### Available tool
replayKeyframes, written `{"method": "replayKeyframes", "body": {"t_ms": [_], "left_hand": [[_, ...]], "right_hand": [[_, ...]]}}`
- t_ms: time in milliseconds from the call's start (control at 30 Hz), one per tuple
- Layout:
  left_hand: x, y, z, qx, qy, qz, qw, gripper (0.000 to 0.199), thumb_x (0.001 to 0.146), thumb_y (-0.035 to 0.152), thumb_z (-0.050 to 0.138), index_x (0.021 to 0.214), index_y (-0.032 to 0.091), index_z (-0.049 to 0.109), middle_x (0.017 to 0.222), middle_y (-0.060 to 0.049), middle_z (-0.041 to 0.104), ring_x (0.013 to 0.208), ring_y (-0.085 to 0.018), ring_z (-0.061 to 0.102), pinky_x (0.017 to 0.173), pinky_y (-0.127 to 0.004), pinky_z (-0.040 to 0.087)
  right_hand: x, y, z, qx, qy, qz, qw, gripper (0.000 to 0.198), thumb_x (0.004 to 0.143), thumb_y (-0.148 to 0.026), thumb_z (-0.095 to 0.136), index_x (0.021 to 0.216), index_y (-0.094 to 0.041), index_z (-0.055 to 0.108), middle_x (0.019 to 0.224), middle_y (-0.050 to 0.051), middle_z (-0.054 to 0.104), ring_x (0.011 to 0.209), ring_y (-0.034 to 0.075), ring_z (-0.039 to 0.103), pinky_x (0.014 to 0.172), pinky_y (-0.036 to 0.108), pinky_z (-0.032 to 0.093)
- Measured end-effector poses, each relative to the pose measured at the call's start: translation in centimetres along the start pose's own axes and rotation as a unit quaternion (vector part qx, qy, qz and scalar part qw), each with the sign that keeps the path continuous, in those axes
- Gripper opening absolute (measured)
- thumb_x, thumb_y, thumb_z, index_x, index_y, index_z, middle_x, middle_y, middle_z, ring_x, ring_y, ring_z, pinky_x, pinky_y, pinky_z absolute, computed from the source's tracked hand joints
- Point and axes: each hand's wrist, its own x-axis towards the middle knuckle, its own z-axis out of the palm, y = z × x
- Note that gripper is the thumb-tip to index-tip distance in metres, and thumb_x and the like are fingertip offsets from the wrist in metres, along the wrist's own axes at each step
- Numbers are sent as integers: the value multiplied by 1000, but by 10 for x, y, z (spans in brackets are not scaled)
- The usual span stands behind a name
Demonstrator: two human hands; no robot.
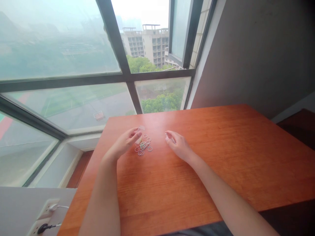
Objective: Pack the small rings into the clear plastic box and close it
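Note:
My left hand [126, 141] is closed around a small clear plastic bag [141, 128], pinched between thumb and fingers just above the table. Below and beside it lies a loose pile of small pale rings [143, 145], some overlapping and a few lying apart at the edges. To the right of the pile, my right hand [179, 145] hovers low over the tabletop with thumb and fingertips together. Whatever is between those fingertips, if anything, is too small to make out.
The reddish-brown wooden table [221, 157] reaches to a dark-framed window [126, 77] at the back and left. A grey wall [253, 59] stands behind on the right. Wall sockets with a white plug [52, 207] and a black plug [43, 228] sit low at left.

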Motion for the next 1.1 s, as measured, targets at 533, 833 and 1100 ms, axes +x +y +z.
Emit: {"method": "replayKeyframes", "body": {"t_ms": [533, 833, 1100], "left_hand": [[7, -16, 4, 114, 42, -28, 992, 69, 64, 62, 71, 113, 14, 60, 106, -10, 60, 94, -27, 60, 80, -38, 49], [6, -12, 11, 54, 57, 43, 996, 90, 66, 44, 75, 144, 23, 34, 127, -11, 49, 119, -26, 51, 102, -40, 42], [22, -11, 32, -46, 163, 44, 985, 62, 69, 43, 74, 122, 22, 50, 125, -9, 54, 116, -26, 54, 102, -43, 43]], "right_hand": [[0, 2, 0, -6, -3, -11, 1000, 34, 86, -33, 55, 117, -20, 63, 121, 10, 66, 110, 23, 64, 95, 37, 51], [0, -5, -2, -23, 3, -30, 999, 35, 84, -28, 54, 116, -18, 62, 119, 11, 65, 108, 22, 62, 95, 36, 49], [1, -1, 3, 14, 12, -46, 999, 32, 81, -32, 60, 111, -20, 62, 112, 7, 64, 100, 19, 62, 92, 33, 50]]}}
